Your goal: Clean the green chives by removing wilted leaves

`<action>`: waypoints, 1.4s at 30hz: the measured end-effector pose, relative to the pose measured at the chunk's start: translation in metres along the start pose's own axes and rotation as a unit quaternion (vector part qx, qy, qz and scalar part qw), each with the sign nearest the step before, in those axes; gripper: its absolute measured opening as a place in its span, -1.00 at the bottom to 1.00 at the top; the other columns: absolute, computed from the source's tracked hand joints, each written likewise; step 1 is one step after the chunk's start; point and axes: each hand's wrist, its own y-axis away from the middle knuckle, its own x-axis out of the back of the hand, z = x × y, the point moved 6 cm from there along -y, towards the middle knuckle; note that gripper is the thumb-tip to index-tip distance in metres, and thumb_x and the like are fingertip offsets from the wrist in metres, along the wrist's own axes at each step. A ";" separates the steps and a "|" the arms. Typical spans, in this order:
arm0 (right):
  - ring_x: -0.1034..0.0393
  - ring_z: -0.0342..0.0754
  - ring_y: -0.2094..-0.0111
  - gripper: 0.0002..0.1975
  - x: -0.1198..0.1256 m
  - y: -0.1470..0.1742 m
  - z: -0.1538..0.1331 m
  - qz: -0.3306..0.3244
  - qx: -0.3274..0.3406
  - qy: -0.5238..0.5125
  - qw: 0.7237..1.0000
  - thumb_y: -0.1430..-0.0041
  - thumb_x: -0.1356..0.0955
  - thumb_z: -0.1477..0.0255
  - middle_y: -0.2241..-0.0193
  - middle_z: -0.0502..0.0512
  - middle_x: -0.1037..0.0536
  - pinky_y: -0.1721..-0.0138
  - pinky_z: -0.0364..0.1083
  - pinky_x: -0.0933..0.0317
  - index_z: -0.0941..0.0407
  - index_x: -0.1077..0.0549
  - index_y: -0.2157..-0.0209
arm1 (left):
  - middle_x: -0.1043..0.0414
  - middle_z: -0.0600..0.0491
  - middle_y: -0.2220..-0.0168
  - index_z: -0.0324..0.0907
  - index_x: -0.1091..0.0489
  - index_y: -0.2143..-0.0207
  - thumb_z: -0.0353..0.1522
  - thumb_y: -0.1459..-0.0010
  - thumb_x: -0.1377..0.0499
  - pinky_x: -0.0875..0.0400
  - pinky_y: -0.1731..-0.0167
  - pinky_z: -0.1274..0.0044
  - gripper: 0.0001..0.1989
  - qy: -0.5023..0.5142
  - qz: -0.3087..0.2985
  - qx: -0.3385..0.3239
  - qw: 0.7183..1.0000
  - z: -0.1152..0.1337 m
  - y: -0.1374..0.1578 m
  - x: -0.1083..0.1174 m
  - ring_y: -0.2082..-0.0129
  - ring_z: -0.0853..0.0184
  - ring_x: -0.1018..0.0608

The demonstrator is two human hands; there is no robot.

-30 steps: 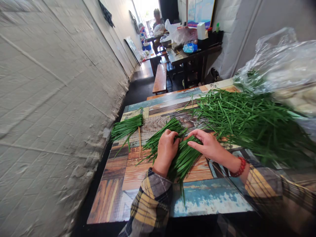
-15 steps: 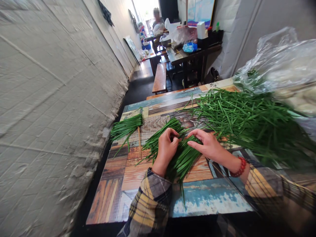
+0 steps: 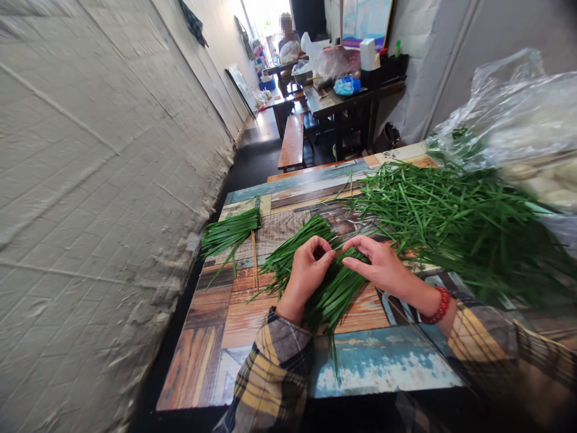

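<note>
A bundle of green Chinese chives point(image 3: 338, 297) lies on the table under both of my hands. My left hand point(image 3: 309, 270) is closed in a pinch at the bundle's upper end; what lies between its fingertips is too small to make out. My right hand point(image 3: 381, 267) has its thumb and fingers around the top of the same bundle. Beside my left hand rests a second bunch of chives point(image 3: 297, 237). Farther left is a third bunch point(image 3: 232, 231), with thin wooden sticks point(image 3: 255, 261) sticking out of it toward me.
A large loose pile of chives point(image 3: 451, 210) covers the table's right side, beside a clear plastic bag point(image 3: 509, 120) with pale contents. The patchwork-patterned table point(image 3: 198, 361) stands near a white brick wall point(image 3: 90, 210). Beyond are a bench point(image 3: 293, 141), another cluttered table point(image 3: 324, 107) and a person point(image 3: 286, 36).
My left hand has shifted slightly right, its pinched fingertips now closer to my right hand's fingertips. My right hand and the chive bunches stay in place.
</note>
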 end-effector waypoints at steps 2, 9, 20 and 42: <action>-0.32 -0.11 0.43 -0.81 0.000 0.000 0.001 -0.001 -0.002 0.006 1.000 -0.10 -0.34 0.36 0.42 0.00 -0.46 0.38 -0.14 -0.22 0.12 -0.42 0.23 | -0.31 0.14 0.54 -0.24 -0.35 0.50 -0.37 -0.01 -0.19 -0.16 0.49 0.61 -0.88 0.011 -0.008 0.005 1.000 0.000 0.000 -0.001 0.53 0.47 -0.29; -0.32 -0.11 0.42 -0.82 0.000 0.000 0.000 0.001 -0.001 0.010 1.000 -0.10 -0.34 0.35 0.41 0.02 -0.47 0.37 -0.13 -0.23 0.12 -0.42 0.25 | -0.36 0.12 0.50 -0.25 -0.42 0.42 -0.42 0.05 -0.22 -0.22 0.46 0.63 -0.91 0.074 -0.006 0.018 0.997 -0.001 0.000 -0.002 0.50 0.47 -0.35; -0.35 -0.09 0.39 -0.82 0.001 0.000 -0.001 0.005 0.001 0.013 1.000 -0.11 -0.34 0.36 0.40 0.03 -0.49 0.33 -0.12 -0.23 0.13 -0.44 0.24 | -0.42 0.07 0.49 -0.25 -0.46 0.46 -0.40 0.02 -0.22 -0.24 0.46 0.62 -0.92 0.049 0.001 0.010 0.999 -0.004 0.000 -0.001 0.48 0.43 -0.38; -0.35 -0.09 0.41 -0.80 0.000 0.000 0.001 -0.001 -0.012 0.013 1.000 -0.11 -0.35 0.34 0.41 0.04 -0.51 0.36 -0.13 -0.22 0.15 -0.44 0.24 | -0.40 0.07 0.47 -0.27 -0.46 0.39 -0.41 -0.02 -0.18 -0.23 0.45 0.62 -0.89 0.061 -0.021 0.007 0.998 -0.003 0.002 -0.005 0.49 0.45 -0.35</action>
